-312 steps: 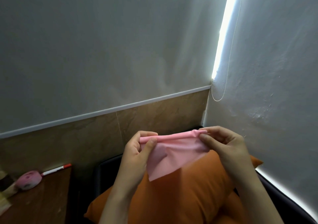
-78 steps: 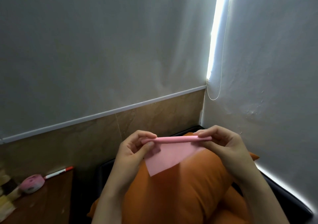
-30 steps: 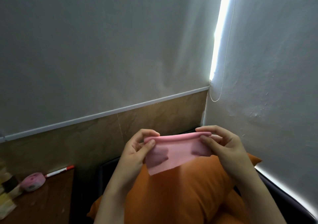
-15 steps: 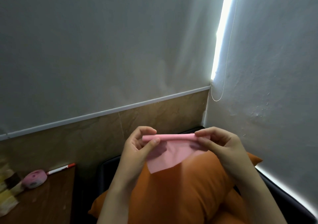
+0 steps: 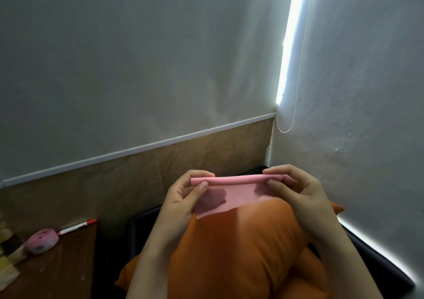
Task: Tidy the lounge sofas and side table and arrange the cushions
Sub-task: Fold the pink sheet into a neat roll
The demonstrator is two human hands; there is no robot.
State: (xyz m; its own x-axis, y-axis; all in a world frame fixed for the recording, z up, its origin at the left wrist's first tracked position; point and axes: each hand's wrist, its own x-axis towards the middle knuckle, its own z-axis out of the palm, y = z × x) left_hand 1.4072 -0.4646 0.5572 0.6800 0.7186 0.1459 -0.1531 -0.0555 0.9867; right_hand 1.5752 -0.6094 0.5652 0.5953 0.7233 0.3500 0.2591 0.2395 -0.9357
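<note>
I hold a small pink cloth (image 5: 231, 195) in the air above an orange cushion (image 5: 238, 248). Its top edge is rolled into a thin tube, and a flap hangs below with a corner pointing down. My left hand (image 5: 183, 197) pinches the left end of the roll between thumb and fingers. My right hand (image 5: 296, 190) pinches the right end the same way. The cushion stands upright on a dark sofa (image 5: 378, 266) in the room's corner, with a second orange cushion (image 5: 305, 285) low beside it.
A wooden side table (image 5: 52, 273) stands at the lower left with a pink tape measure (image 5: 42, 243), a red-capped marker (image 5: 76, 226) and some folded items (image 5: 8, 264) at its left edge. Walls close in behind and to the right; a blind cord (image 5: 296, 85) hangs in the corner.
Over the past seconds my fingers have kept working the cloth's rolled top edge; the hanging flap grew shorter, then longer, and hangs a little longer now than half a second ago. The cushions have stayed put.
</note>
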